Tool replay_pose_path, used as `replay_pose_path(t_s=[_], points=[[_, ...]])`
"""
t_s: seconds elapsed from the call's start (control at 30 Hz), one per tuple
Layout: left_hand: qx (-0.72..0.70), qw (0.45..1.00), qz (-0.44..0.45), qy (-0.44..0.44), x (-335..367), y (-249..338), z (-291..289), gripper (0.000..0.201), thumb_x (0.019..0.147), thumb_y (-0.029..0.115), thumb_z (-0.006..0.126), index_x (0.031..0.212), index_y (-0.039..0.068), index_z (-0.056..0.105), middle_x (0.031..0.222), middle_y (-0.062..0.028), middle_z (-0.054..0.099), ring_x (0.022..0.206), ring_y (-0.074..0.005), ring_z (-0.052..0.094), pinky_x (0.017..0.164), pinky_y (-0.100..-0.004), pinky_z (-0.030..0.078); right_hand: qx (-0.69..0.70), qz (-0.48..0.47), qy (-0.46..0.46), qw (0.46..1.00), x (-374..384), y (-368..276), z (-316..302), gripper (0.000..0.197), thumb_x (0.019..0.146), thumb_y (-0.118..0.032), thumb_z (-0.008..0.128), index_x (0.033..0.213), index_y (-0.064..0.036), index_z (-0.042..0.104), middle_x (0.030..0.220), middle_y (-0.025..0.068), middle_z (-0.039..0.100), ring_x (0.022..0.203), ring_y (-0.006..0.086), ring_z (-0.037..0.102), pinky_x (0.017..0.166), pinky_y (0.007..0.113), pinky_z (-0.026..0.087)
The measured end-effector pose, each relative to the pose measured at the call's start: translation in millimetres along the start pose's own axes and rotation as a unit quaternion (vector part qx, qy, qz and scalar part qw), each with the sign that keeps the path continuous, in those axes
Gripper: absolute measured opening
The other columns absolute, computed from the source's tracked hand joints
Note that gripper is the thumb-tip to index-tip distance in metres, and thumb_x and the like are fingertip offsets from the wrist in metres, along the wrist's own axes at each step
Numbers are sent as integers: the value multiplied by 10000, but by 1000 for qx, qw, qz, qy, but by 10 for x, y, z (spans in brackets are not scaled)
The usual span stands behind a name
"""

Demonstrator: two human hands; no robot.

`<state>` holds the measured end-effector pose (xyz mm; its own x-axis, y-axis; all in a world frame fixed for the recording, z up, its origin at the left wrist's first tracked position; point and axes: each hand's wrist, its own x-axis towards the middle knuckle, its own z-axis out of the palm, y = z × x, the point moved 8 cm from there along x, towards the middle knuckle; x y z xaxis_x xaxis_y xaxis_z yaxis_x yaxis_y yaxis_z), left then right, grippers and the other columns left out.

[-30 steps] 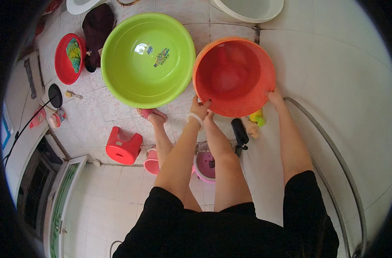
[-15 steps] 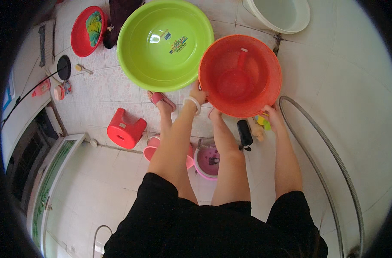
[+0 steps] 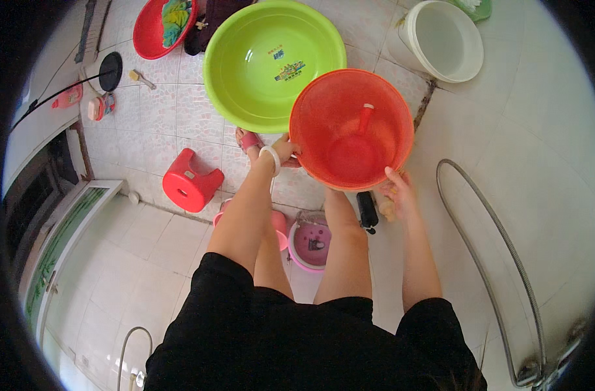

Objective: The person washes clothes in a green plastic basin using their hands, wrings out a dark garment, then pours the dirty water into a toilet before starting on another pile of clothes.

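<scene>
I hold a red-orange plastic bucket point(image 3: 320, 117) in front of me with both hands, its mouth facing up toward me. My left hand point(image 3: 285, 153) is closed on its left rim, with a white bracelet on the wrist. At the lower right rim, my right hand point(image 3: 400, 190) grips with the thumb over the edge; its other fingers are partly hidden. Inside the bucket lies a red dipper point(image 3: 364, 120) with a pale-tipped handle. Just beyond, a large lime-green basin point(image 3: 235, 85) stands on the tiles, its right edge partly covered by the bucket.
A white bucket point(image 3: 411, 49) stands far right. A red basin point(image 3: 144, 42) with green-yellow cloth sits far left. Nearer are a red stool point(image 3: 193, 182), pink containers point(image 3: 280, 229) and a purple-pink tub point(image 3: 297, 244) by my legs. A metal hose point(image 3: 486, 202) hangs at the right.
The bucket has come nearer to me and shifted left relative to the green basin, both hands staying on it. The whole view has shifted, showing more of the white bucket.
</scene>
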<state>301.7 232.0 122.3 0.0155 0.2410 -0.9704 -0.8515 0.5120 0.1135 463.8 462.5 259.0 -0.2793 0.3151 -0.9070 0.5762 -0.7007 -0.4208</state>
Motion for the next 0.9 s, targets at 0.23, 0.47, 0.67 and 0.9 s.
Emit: replay_pose_path(t_s=[0.23,0.47,0.67,0.9], points=[[25,999,8,42,-139,51,-236,460,783,95,498,1225,92,370,997,-131,562,803,-242,597,652,-383,516,21,6,-10,1000,-181,284,298,443,743,-267,660,1050,-35,441,986,70,556,836,163,558,757,312,467],[302,934,167,93,472,-119,-692,328,857,133,406,1165,20,419,1062,-151,535,975,-252,515,827,-342,432,39,-31,0,999,-289,314,711,236,783,-140,614,938,-34,471,890,67,575,820,153,574,777,320,478],[271,942,186,74,180,-139,-514,335,851,163,345,1146,32,434,1161,-102,468,1078,-276,431,936,-371,342,24,-27,31,999,-306,385,725,224,782,-130,615,930,-36,476,896,64,575,800,139,575,736,292,490],[-76,996,-18,34,-349,-151,-334,441,855,364,341,1285,280,292,1225,-15,420,1078,-287,440,785,-574,397,19,-35,29,999,-350,393,809,216,784,-140,617,923,-44,482,882,53,581,779,130,576,720,280,493]])
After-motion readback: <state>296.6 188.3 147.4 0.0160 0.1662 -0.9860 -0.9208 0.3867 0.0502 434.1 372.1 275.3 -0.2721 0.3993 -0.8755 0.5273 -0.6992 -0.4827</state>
